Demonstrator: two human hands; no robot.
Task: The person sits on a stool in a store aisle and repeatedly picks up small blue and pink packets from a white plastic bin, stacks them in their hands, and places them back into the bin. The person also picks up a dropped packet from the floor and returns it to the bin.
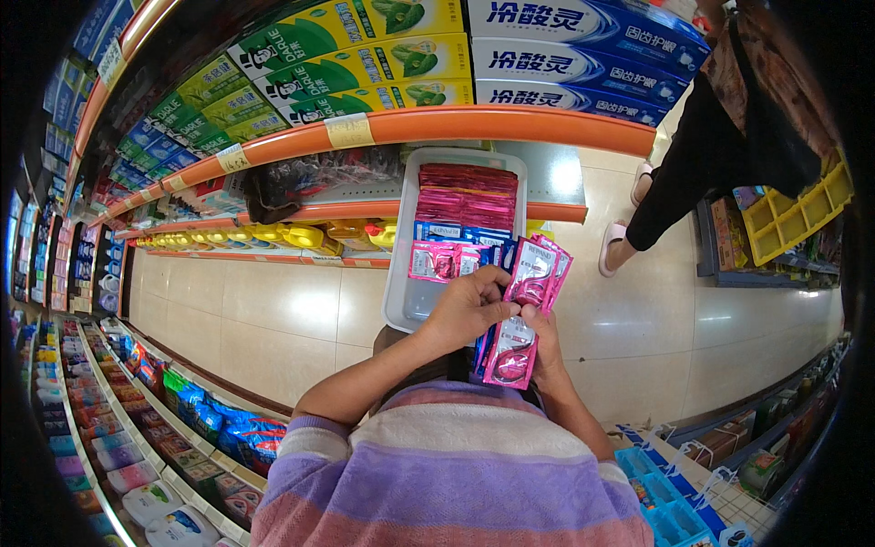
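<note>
Before me, a white plastic tub (pixel 400 260) holds rows of pink foil sachets (pixel 467 198), with blue sachets (pixel 437 231) nearer to me. A pink and silver pair of sachets (pixel 444 261) lies flat across its near part. Over the tub's near right corner, my right hand (pixel 545 338) grips a bundle of joined pink sachets (pixel 514 350) from the right side. My left hand (pixel 472 304) pinches the same bundle near its middle, thumb towards the right thumb. Blue sachets (pixel 481 349) show behind the pink ones. Fingers partly hide both layers.
An orange shelf edge (pixel 492 123) crosses beyond the tub, below stacked toothpaste boxes (pixel 581 61). Yellow bottles (pixel 301 236) line the bottom shelf. At the right stands a person in black trousers (pixel 690 157), near a yellow divided tray (pixel 800 212). Blue baskets (pixel 666 499) are at lower right.
</note>
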